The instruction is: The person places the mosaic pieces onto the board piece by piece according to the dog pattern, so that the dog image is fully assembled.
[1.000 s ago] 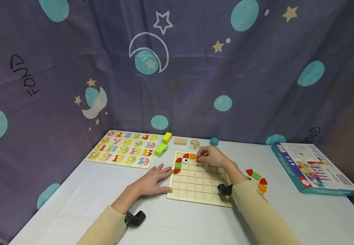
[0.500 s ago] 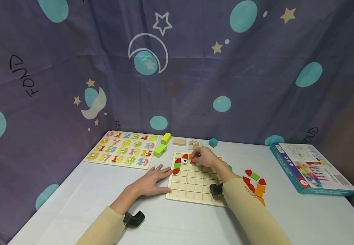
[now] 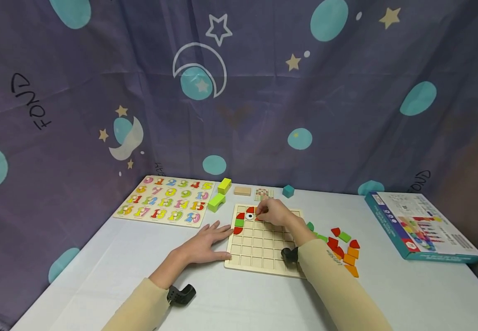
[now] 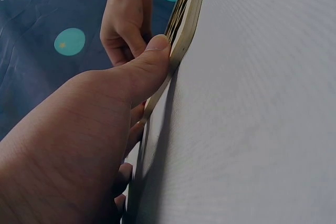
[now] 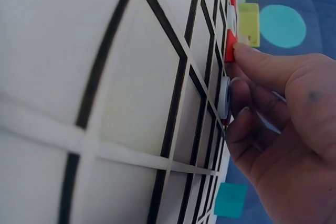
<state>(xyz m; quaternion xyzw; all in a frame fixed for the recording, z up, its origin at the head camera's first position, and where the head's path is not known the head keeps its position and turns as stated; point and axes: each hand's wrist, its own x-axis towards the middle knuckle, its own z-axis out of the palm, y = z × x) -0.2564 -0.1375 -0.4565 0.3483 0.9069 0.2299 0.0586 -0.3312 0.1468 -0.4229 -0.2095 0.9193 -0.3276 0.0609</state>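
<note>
Red piece (image 5: pixel 230 45) seemingly in right hand (image 3: pixel 277 213).

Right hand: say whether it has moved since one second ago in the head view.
Yes: the right hand has moved left, closer to the visible eye tile on the grid board.

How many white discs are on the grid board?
2: one disc near the far left corner of the board, beside red pieces; another disc by the right hand (right wrist view). That hand may hide more.
</note>
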